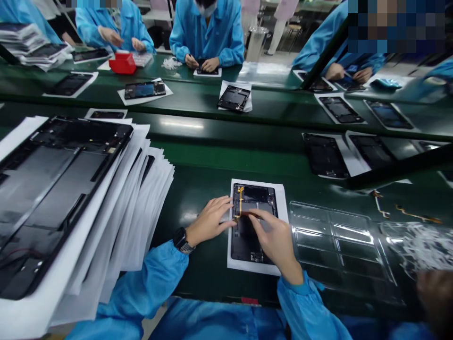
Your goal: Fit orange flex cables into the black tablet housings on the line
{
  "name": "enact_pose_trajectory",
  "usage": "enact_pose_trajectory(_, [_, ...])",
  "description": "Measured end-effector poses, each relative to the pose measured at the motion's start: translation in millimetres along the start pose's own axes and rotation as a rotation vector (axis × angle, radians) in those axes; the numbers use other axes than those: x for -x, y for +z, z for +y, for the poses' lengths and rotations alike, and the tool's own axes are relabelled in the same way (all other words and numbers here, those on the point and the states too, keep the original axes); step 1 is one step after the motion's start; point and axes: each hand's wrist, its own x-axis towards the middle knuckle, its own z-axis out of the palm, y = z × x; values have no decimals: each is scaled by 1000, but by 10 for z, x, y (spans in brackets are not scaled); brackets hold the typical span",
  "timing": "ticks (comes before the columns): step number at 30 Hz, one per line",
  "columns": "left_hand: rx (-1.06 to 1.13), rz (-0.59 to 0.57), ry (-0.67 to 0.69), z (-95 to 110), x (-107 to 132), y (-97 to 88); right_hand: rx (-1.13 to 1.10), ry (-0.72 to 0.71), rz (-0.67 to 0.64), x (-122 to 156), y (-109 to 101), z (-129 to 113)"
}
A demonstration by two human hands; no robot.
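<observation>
A black tablet housing (247, 241) lies on a white sheet (282, 200) in front of me. Along its left side runs an orange flex cable (241, 200). My left hand (208, 222), a watch on its wrist, rests at the housing's left edge with fingers stretched and thumb apart. Over the middle of the housing, my right hand (271, 233) pinches a thin brown tool (248, 213), its tip at the cable's lower end. The tool's exact kind is not clear, since the fingers cover part of it.
On the left rises a tall stack of tablet housings (67, 174) between white sheets. A clear plastic tray (332, 236), loose flex cables (417, 215) and white strips (428, 245) lie right. More housings (235, 97) sit along the green line. Co-workers in blue (208, 33) work opposite.
</observation>
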Motion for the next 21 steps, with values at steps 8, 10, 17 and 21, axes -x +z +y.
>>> enact_pose_trajectory(8, [-239, -71, -226, -48, -1069, -52, -1091, 483, 50, 485, -26, 123])
enact_pose_trajectory(10, [-297, -189, -250, -66, -1327, -9, -1233, 547, 19, 589, 12, 100])
enact_pose_trajectory(17, [-294, -357, -187, -257, -1630, 22, -686, 433, 11, 776, -712, 405])
enact_pose_trajectory(21, [-315, -305, -266, -557, -1920, -291, 23, 372, 389, 647, -1431, 973])
